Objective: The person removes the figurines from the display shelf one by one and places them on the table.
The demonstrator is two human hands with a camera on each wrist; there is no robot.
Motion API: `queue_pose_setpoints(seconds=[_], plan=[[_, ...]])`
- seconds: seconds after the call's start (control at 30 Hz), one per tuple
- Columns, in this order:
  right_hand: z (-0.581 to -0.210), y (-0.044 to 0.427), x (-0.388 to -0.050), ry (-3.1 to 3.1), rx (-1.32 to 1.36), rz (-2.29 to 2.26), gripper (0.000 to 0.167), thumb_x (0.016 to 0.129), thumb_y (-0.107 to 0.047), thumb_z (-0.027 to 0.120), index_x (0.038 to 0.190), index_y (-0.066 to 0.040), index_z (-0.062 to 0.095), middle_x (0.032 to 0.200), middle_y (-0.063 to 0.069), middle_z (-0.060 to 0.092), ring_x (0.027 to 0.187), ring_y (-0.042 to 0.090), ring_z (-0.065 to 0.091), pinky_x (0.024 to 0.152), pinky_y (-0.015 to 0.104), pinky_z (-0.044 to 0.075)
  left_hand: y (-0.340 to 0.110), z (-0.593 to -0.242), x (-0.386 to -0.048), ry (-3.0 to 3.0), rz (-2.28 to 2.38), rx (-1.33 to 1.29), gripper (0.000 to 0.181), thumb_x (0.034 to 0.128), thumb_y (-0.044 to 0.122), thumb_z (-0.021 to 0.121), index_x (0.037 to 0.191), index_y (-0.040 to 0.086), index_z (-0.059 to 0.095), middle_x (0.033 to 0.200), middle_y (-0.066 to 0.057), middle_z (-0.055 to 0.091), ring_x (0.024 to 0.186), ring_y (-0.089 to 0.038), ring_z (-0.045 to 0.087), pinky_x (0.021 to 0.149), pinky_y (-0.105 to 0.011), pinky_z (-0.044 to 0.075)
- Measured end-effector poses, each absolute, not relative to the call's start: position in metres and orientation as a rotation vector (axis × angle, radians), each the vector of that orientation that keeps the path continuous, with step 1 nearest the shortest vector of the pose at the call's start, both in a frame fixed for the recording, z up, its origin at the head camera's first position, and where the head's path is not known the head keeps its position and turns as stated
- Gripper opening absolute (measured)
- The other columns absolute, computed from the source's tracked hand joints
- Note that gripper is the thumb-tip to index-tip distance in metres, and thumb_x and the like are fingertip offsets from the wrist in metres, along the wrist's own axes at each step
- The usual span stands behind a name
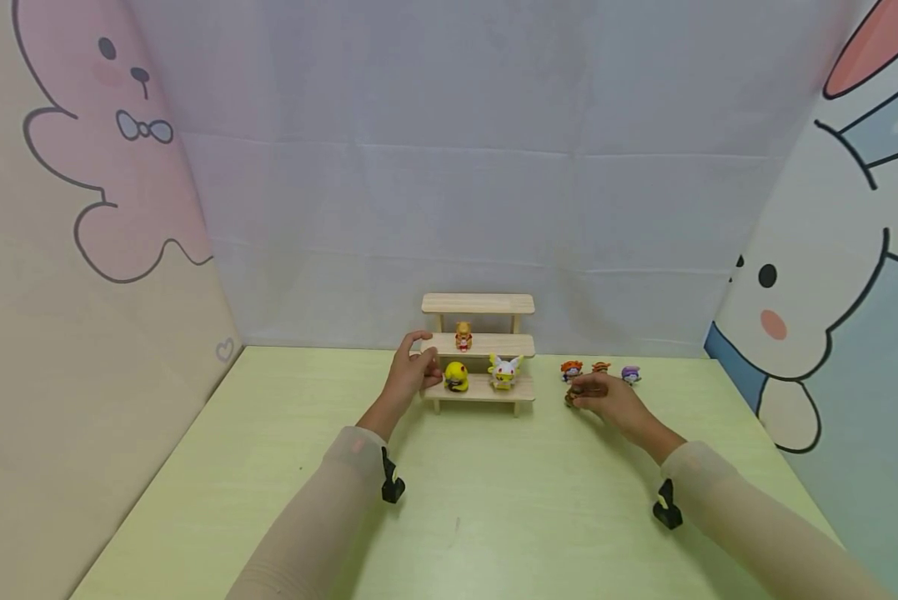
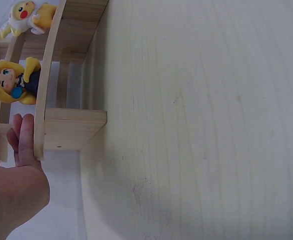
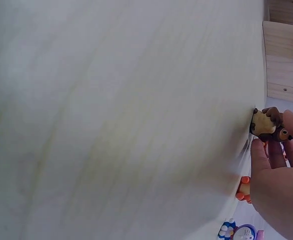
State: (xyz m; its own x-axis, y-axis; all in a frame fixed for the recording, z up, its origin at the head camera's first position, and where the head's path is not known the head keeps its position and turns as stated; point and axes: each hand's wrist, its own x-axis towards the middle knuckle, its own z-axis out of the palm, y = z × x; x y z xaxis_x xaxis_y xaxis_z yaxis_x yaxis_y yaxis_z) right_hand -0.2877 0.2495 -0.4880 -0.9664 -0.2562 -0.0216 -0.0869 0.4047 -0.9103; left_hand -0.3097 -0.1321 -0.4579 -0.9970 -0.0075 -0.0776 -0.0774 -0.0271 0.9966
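My left hand [image 1: 411, 371] is at the left end of a three-tier wooden display shelf [image 1: 479, 303], gripping it with thumb and fingers on either side of the middle board. Beside these fingers, a yellow-haired figurine [image 2: 9, 82] sits on the bottom tier. A white-and-yellow eared figurine [image 1: 504, 372] shares that tier to the right, and an orange-and-red figurine [image 1: 464, 336] stands on the middle one. Right of the shelf, my right hand [image 1: 609, 400] pinches a small brown figurine with a tan belly [image 3: 264, 123] between thumb and fingers, at or just above the table.
Behind my right hand are an orange-haired figurine [image 1: 571, 371], an orange-brown one [image 1: 601, 367] and a purple-topped one [image 1: 630, 374]. The pale green table [image 1: 486, 500] meets a white cloth backdrop [image 1: 418, 208]. Cartoon-printed panels stand on both sides.
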Motion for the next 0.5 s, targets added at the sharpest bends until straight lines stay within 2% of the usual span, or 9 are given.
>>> queue_pose_setpoints(seconds=[0.1, 0.33, 0.5], plan=[[-0.486, 0.251, -0.289, 2.518, -0.275, -1.578, 0.042, 0.096, -0.007, 0.072, 0.134, 0.008, 0.06, 0.129, 0.024, 0.065, 0.112, 0.022, 0.067, 0.086, 0.018, 0.055, -0.132, -0.458, -0.31, 2.152, 2.218, -0.094, 0.036, 0.1066, 0.021, 0.058, 0.142, 0.017, 0.05, 0.088, -0.01, 0.059, 0.069, -0.022, 0.064, 0.086, -0.05, 0.061], [-0.481, 0.253, -0.292, 2.491, -0.314, -1.591, 0.043, 0.099, -0.009, 0.069, 0.137, 0.008, 0.057, 0.134, 0.027, 0.062, 0.121, 0.035, 0.063, 0.089, 0.02, 0.055, -0.132, -0.458, -0.31, 2.16, 2.22, -0.084, 0.036, 0.1065, 0.02, 0.057, 0.141, 0.017, 0.05, 0.086, -0.008, 0.059, 0.066, -0.02, 0.063, 0.079, -0.043, 0.063], [-0.475, 0.255, -0.293, 2.496, -0.309, -1.561, 0.045, 0.101, -0.013, 0.067, 0.139, 0.007, 0.055, 0.139, 0.027, 0.058, 0.13, 0.04, 0.056, 0.097, 0.03, 0.055, -0.131, -0.459, -0.31, 2.174, 2.22, -0.083, 0.035, 0.1062, 0.019, 0.057, 0.14, 0.018, 0.051, 0.084, -0.008, 0.058, 0.066, -0.02, 0.063, 0.079, -0.043, 0.063]])
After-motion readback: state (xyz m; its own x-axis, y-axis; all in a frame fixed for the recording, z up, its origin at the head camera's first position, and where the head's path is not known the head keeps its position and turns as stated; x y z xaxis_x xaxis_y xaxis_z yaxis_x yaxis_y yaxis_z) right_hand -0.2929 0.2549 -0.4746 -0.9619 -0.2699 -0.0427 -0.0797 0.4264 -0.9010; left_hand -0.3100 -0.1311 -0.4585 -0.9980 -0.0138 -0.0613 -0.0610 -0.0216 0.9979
